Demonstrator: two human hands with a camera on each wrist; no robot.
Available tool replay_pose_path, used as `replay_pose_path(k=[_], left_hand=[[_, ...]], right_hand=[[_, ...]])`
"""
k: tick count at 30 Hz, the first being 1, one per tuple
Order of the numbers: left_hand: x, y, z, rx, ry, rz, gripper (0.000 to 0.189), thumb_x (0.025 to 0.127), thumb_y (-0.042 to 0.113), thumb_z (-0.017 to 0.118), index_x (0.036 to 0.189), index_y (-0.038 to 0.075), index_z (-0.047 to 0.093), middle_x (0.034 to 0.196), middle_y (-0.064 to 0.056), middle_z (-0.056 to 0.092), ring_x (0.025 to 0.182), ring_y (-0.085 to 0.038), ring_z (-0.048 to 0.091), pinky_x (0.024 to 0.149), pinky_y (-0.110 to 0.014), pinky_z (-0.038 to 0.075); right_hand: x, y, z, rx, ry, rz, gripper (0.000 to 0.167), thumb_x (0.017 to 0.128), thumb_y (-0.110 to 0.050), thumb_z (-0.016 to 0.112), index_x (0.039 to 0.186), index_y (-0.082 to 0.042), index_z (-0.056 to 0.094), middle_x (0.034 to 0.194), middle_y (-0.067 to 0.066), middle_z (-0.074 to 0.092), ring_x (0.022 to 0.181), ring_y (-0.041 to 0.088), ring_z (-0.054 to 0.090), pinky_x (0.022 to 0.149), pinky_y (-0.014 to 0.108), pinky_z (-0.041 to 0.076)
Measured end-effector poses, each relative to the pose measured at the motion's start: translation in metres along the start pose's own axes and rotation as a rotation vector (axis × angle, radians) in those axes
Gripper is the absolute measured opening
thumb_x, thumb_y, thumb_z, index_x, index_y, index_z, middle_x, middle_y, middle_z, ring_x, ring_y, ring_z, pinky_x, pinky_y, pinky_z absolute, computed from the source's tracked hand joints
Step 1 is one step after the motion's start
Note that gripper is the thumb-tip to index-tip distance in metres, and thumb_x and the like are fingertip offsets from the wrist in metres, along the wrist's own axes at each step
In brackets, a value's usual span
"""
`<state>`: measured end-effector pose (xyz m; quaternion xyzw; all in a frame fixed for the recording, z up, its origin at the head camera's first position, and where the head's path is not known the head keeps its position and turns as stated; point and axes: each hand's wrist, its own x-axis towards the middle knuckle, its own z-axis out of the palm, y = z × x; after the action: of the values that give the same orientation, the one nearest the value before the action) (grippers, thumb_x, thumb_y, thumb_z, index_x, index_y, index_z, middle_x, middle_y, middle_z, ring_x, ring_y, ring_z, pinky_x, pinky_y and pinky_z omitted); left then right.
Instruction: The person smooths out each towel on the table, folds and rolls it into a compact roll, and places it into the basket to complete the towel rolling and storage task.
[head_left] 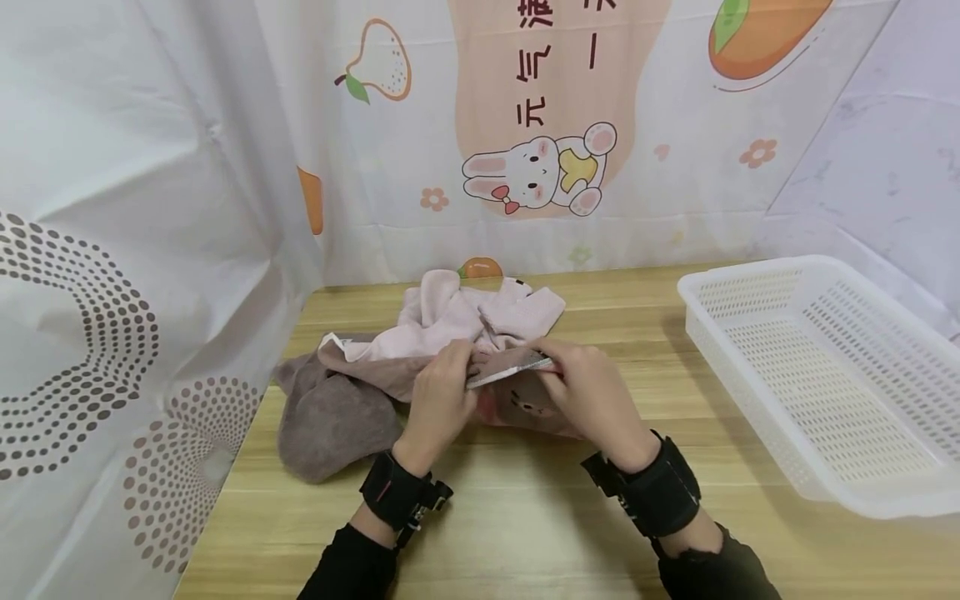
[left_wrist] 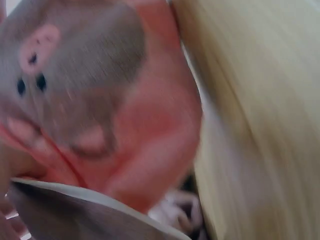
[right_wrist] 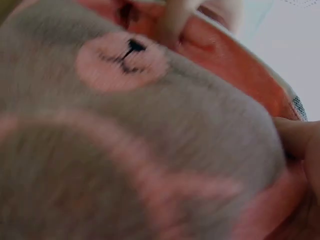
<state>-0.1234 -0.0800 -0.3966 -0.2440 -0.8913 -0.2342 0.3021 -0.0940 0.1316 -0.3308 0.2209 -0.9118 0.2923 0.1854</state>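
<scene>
Head view: my left hand (head_left: 441, 392) and my right hand (head_left: 592, 390) both grasp the upper edge of a bear-faced cloth (head_left: 528, 404), fingers curled on it at two places. The cloth hangs between them, above the wood-grain table (head_left: 517, 533), its pale edging tilted up toward my right hand. Only this view gives the surroundings: a pale pink cloth (head_left: 438, 321) heaped just behind my hands, a grey-brown cloth (head_left: 337, 425) lying to the left, and a white basket (head_left: 810, 462) to the right, well apart from the cloth I hold. Whether the brown folds reaching my left hand belong to the cloth in my grasp, I cannot tell.

Left wrist view: a broad coral area, scarcely visible from above, spreads beside the grey printed face, where two dark spots adjoin a pink patch. Motion blur softens the picture, and my left fingers' hold is not clear here.

Right wrist view: the pink muzzle (right_wrist: 122, 62) shows its black nose and curved mouth most distinctly. Behind it, coral fabric lines the far side beneath the pale edging, with fingers at two places along it.
</scene>
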Motion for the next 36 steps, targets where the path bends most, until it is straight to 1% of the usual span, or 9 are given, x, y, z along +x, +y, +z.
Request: replay_pose_path(k=[5,10,13,18,21,24,30,33,36], left_hand=[[0.000,-0.022,-0.013,0.059,0.018,-0.096,0.041,0.066,-0.020,0.058,0.096,0.009,0.056,0.089,-0.005,0.061,0.077,-0.024,0.062,0.063,-0.040,0.051],[-0.001,-0.040,-0.029,0.101,0.045,-0.108,0.039,0.070,-0.020,0.062,0.097,0.008,0.059,0.091,-0.008,0.063,0.080,-0.028,0.064,0.068,-0.044,0.051],[0.000,-0.050,-0.039,0.126,0.078,-0.105,0.037,0.075,-0.021,0.059,0.099,0.007,0.061,0.093,-0.010,0.064,0.083,-0.031,0.065,0.070,-0.045,0.052],[0.002,-0.063,-0.059,0.151,0.137,-0.120,0.033,0.083,-0.020,0.054,0.101,0.005,0.065,0.094,-0.015,0.067,0.085,-0.034,0.066,0.075,-0.047,0.053],[0.003,-0.067,-0.072,0.154,0.162,-0.131,0.028,0.086,-0.017,0.056,0.102,0.004,0.066,0.094,-0.016,0.068,0.084,-0.035,0.066,0.075,-0.048,0.053],[0.005,-0.068,-0.085,0.141,0.192,-0.137,0.032,0.081,-0.019,0.057,0.103,0.003,0.065,0.095,-0.016,0.068,0.085,-0.035,0.066,0.076,-0.049,0.053],[0.002,-0.060,-0.112,0.052,0.249,-0.046,0.048,0.070,-0.028,0.056,0.108,0.000,0.064,0.100,-0.017,0.068,0.093,-0.034,0.067,0.082,-0.047,0.052],[0.002,-0.054,-0.124,0.008,0.256,0.013,0.049,0.071,-0.028,0.053,0.109,0.000,0.065,0.102,-0.015,0.069,0.096,-0.032,0.068,0.087,-0.040,0.051],[0.001,-0.050,-0.135,-0.040,0.245,0.063,0.039,0.081,-0.023,0.056,0.110,0.001,0.066,0.105,-0.013,0.070,0.098,-0.029,0.068,0.095,-0.028,0.048]], right_hand=[[-0.001,0.007,-0.014,0.014,0.048,0.013,0.020,0.091,-0.004,0.068,0.108,-0.012,0.074,0.097,0.007,0.074,0.079,0.020,0.067,0.069,0.040,0.053],[-0.006,0.017,-0.024,0.021,0.072,0.017,0.025,0.090,0.002,0.064,0.110,-0.011,0.073,0.102,0.009,0.074,0.089,0.024,0.070,0.075,0.043,0.054],[-0.011,0.023,-0.033,0.010,0.112,0.017,0.026,0.089,0.005,0.064,0.109,-0.008,0.073,0.097,0.010,0.074,0.078,0.022,0.067,0.069,0.042,0.052],[-0.015,0.034,-0.051,-0.052,0.189,0.010,0.021,0.087,0.005,0.068,0.104,-0.007,0.073,0.073,0.005,0.063,0.058,0.013,0.045,0.056,0.031,0.037],[-0.018,0.040,-0.059,-0.067,0.214,0.004,0.020,0.088,0.004,0.069,0.104,-0.008,0.074,0.072,0.004,0.062,0.058,0.013,0.041,0.057,0.029,0.034],[-0.021,0.046,-0.067,-0.072,0.247,0.007,0.020,0.087,0.003,0.071,0.105,-0.006,0.074,0.081,0.009,0.070,0.062,0.017,0.051,0.061,0.030,0.039],[-0.026,0.056,-0.089,-0.111,0.306,0.064,0.005,0.090,-0.009,0.072,0.096,-0.008,0.073,0.067,0.006,0.060,0.064,0.017,0.046,0.066,0.023,0.035],[-0.028,0.062,-0.101,-0.125,0.317,0.060,0.004,0.089,-0.011,0.074,0.092,-0.009,0.072,0.066,0.006,0.060,0.066,0.004,0.045,0.067,0.020,0.034],[-0.031,0.068,-0.112,-0.122,0.315,0.036,0.008,0.084,-0.008,0.078,0.091,-0.008,0.073,0.074,0.007,0.068,0.072,-0.015,0.043,0.071,0.016,0.035]])
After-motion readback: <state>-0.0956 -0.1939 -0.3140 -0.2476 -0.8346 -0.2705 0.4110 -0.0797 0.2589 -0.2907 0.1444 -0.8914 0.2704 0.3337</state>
